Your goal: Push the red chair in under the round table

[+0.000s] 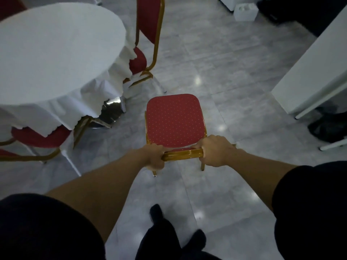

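Note:
A red chair (174, 119) with a dotted seat and gold frame stands on the grey floor in the middle of the view, seen from above its backrest. My left hand (154, 156) grips the left end of the gold top rail. My right hand (214, 151) grips the right end. The round table (56, 44), covered by a white cloth that hangs in folds, stands to the chair's left, apart from it. The chair's seat points away from me, past the table's right side.
Another red chair (148, 34) is tucked in at the table's far right, and one (37, 139) at its near left. A chrome table base (110, 111) shows under the cloth. A white table (315, 72) stands at the right. My feet (169, 231) are below.

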